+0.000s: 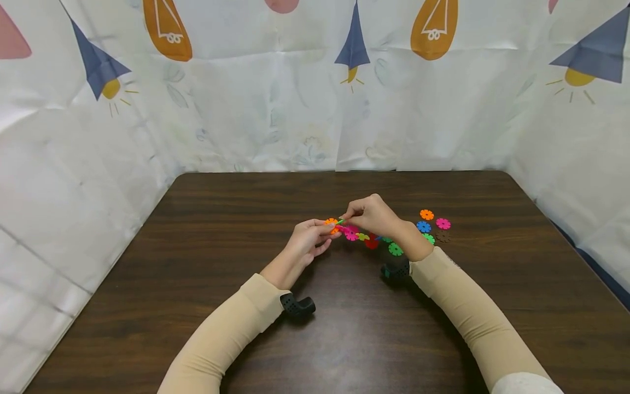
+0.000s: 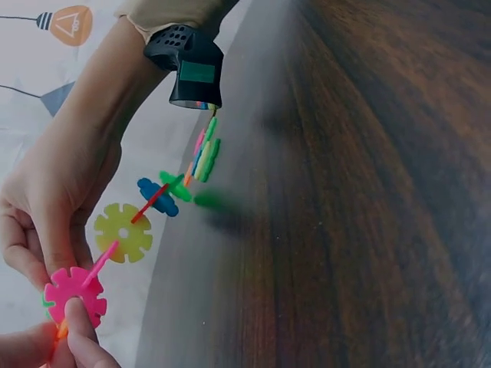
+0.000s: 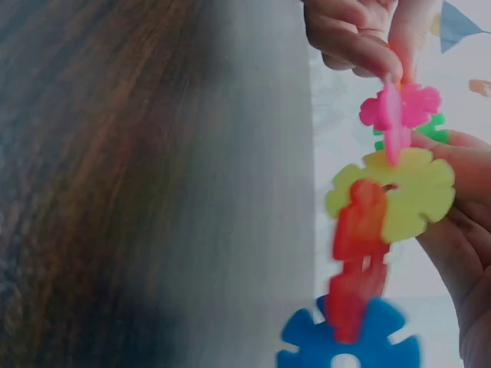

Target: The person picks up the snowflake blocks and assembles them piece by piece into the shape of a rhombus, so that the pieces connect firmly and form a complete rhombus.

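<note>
My left hand (image 1: 306, 241) pinches an orange notched flower disc (image 1: 331, 222) at the left end of a linked chain. From it the chain runs rightward through pink discs (image 1: 351, 233), a yellow disc (image 2: 123, 232), a red disc (image 1: 371, 242), a blue disc (image 2: 158, 197) and a green one (image 2: 176, 186). Just right of the orange disc, my right hand (image 1: 375, 216) pinches a separate-looking green disc (image 1: 340, 222) between thumb and fingers, its edge close against the orange one. In the right wrist view, that green disc (image 3: 434, 129) is partly hidden behind the pink.
Beyond my right wrist lie several loose discs: orange (image 1: 426, 214), blue (image 1: 424, 226), pink (image 1: 443, 223) and brown (image 1: 443, 236). A green disc (image 1: 395, 249) lies nearer. Black wrist mounts (image 1: 297, 306) hang at both cuffs. A patterned cloth (image 1: 295, 109) borders the dark table (image 1: 197, 246).
</note>
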A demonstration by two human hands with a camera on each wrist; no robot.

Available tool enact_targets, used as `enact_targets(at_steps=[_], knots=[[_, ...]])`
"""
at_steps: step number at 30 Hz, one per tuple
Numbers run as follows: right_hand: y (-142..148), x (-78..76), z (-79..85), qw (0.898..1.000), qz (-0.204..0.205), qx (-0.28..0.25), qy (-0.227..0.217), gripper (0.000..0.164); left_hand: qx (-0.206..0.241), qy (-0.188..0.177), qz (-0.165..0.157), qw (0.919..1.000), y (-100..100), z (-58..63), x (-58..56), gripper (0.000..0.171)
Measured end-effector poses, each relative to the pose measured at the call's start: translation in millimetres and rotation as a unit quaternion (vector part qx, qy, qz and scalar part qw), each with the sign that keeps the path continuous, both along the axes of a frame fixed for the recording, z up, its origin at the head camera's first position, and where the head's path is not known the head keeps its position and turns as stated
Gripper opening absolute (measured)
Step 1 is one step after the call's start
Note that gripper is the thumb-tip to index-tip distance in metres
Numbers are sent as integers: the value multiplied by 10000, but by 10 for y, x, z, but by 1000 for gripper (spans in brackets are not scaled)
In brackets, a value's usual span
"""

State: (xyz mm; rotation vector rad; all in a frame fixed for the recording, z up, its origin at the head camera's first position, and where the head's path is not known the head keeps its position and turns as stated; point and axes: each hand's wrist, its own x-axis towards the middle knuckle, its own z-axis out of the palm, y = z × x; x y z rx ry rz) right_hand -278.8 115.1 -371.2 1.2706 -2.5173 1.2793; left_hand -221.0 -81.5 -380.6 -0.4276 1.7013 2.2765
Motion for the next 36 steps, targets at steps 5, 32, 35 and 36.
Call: enact_targets(at_steps=[5, 32, 35, 36], knots=[[15, -17, 21, 9999, -34, 99, -75, 10, 78, -44, -68, 9999, -5, -3, -8, 7], [764, 173, 154, 9896, -840, 417, -1094, 14, 259, -90, -289, 9992, -124, -52, -19, 16], [883, 185, 131, 9818, -724, 959, -1468, 17, 290, -113, -393, 9987, -151, -45, -14, 18], [915, 184, 120, 9782, -668, 1126, -1615, 18, 299, -107, -428, 9986, -161, -43, -13, 17]])
